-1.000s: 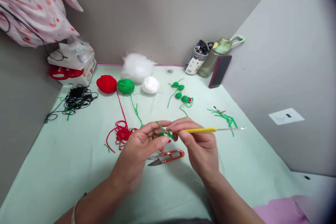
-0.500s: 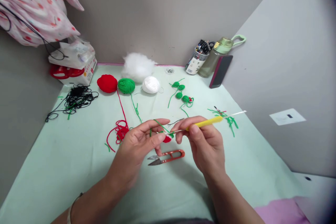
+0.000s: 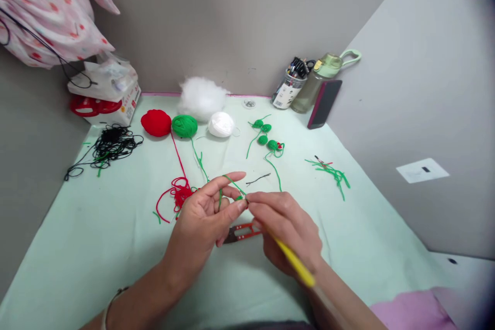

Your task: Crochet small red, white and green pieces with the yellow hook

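Observation:
My left hand (image 3: 209, 211) pinches a small crochet piece (image 3: 240, 198), and green yarn (image 3: 234, 183) runs over its raised index finger. Mostly the fingers cover this piece; only a bit of green and white shows. My right hand (image 3: 288, 227) is closed on a crochet hook (image 3: 296, 263) with a yellow handle, which slants down toward me. Its fingertips meet the left thumb at the piece, so the hook's working tip is hidden. Partly behind both hands lie orange thread snips (image 3: 243, 232) on the table.
Red (image 3: 156, 122), green (image 3: 184, 126) and white yarn balls (image 3: 221, 125) sit before white stuffing (image 3: 203, 98). Black cord (image 3: 114, 145) lies left, loose red yarn (image 3: 181, 195) nearer. Small green crochet pieces (image 3: 263, 139) and yarn scraps (image 3: 332, 170) lie right. A phone (image 3: 325, 104) leans against a bottle (image 3: 309, 90).
My right hand has rolled over, swinging the hook's handle from pointing up right to pointing down toward me. Its fingers have closed in on the piece, now covering its red part.

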Available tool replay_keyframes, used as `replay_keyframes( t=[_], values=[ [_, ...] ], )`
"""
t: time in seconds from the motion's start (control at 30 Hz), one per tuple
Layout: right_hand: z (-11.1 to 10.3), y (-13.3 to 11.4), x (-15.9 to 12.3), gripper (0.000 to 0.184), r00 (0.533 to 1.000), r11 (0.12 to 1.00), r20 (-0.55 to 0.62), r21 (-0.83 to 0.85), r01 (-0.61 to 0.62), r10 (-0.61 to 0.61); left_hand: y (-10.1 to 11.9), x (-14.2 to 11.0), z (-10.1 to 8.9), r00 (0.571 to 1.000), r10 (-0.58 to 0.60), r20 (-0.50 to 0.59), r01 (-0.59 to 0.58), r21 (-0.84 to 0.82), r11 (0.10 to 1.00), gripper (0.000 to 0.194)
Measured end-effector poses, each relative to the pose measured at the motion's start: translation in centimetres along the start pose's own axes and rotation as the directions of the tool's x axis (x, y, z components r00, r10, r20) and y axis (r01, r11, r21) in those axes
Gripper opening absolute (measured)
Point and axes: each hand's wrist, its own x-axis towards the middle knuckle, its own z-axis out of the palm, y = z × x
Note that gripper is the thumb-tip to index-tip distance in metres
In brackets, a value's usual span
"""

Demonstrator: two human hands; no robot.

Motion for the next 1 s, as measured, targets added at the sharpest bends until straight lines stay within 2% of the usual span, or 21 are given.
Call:
replay_keyframes(
  t=[0.03,0.1,0.2,0.27,0.37,0.43,0.5,0.6,0.67,0.77,0.83,0.9,1.0],
  values=[
    [0.1,0.0,-0.1,0.029,0.999,0.998,0.027,-0.057,0.024,-0.023,0.1,0.0,0.0,0.999,-0.029,0.016,0.029,-0.045,0.999,0.043],
    [0.1,-0.1,-0.1,0.034,1.0,0.999,0.023,-0.053,0.011,-0.01,0.3,0.1,0.1,0.991,-0.112,0.075,0.122,-0.139,0.983,0.049],
    [0.1,0.1,0.3,0.03,0.988,0.981,-0.067,0.146,-0.131,0.142,0.9,0.3,-0.1,0.97,-0.205,0.13,0.229,-0.215,0.949,0.05],
    [0.0,0.4,0.6,0.026,0.941,0.898,-0.125,0.363,-0.251,0.313,1.2,0.3,-0.2,0.977,-0.191,0.098,0.208,-0.211,0.955,0.048],
    [0.2,0.8,1.0,0.022,0.866,0.683,-0.061,0.644,-0.346,0.496,1.4,0.2,-0.2,0.988,-0.137,0.064,0.146,-0.155,0.977,0.046],
    [0.4,0.8,1.1,0.019,0.86,0.624,0.023,0.677,-0.389,0.511,1.2,0.1,-0.1,0.991,-0.12,0.063,0.127,-0.116,0.985,0.043],
    [0.5,0.6,1.1,0.019,0.859,0.639,0.057,0.644,-0.421,0.509,0.8,0.0,0.0,0.994,-0.102,0.045,0.105,-0.076,0.992,0.042],
    [0.6,0.0,0.7,0.023,0.895,0.772,0.036,0.491,-0.403,0.445,0.4,0.0,0.2,0.998,-0.064,-0.002,0.064,-0.048,0.997,0.044],
    [0.5,-0.3,0.4,0.031,0.926,0.856,0.032,0.369,-0.362,0.377,0.4,0.0,0.2,0.997,-0.077,0.005,0.077,-0.085,0.993,0.046],
    [0.1,-0.2,0.1,0.038,0.944,0.895,0.015,0.314,-0.318,0.33,0.7,0.1,0.1,0.984,-0.162,0.076,0.173,-0.17,0.97,0.042],
    [-0.1,0.2,0.4,0.032,0.926,0.864,-0.038,0.377,-0.334,0.375,1.0,0.3,-0.1,0.978,-0.195,0.08,0.207,-0.202,0.957,0.036],
    [-0.1,0.6,0.8,0.025,0.883,0.771,-0.064,0.52,-0.369,0.465,1.1,0.4,-0.1,0.982,-0.184,0.046,0.19,-0.2,0.961,0.032],
    [0.3,1.0,1.1,0.017,0.85,0.609,0.039,0.68,-0.408,0.525,1.0,0.4,-0.1,0.994,-0.105,0.023,0.107,-0.11,0.988,0.028]
  ],
)
